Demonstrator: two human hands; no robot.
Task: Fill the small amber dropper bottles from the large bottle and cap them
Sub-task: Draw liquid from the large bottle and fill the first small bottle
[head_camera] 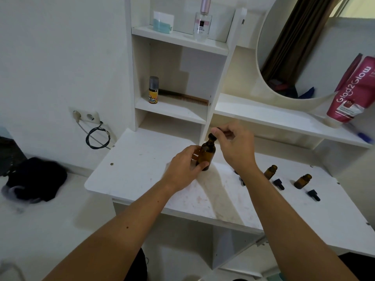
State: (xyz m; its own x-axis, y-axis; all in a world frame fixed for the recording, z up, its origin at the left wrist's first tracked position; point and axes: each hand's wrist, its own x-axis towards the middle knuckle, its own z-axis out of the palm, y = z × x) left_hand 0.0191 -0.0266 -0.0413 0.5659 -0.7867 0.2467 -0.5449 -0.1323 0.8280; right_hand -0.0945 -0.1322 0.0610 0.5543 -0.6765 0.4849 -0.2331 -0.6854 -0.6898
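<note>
The large amber bottle (pixel 207 154) stands upright on the white vanity top (pixel 142 169). My left hand (pixel 184 167) grips its body. My right hand (pixel 233 147) pinches the black dropper cap (pixel 212 137) sitting at the bottle's neck. To the right stand two small amber bottles without caps, one (pixel 270 171) nearer my right wrist and one (pixel 302 181) farther right. A black dropper cap (pixel 278 184) and another (pixel 313 195) lie on the top beside them. A third dark cap (pixel 241 181) is partly hidden by my right forearm.
Behind the bottles rises a white shelf unit holding a yellow spray can (pixel 153 92), a comb (pixel 188 97) and a perfume bottle (pixel 203 21). A round mirror (pixel 300 47) and a pink tube (pixel 353 92) stand at the right. A dark cloth (pixel 36 179) lies on the floor to the left.
</note>
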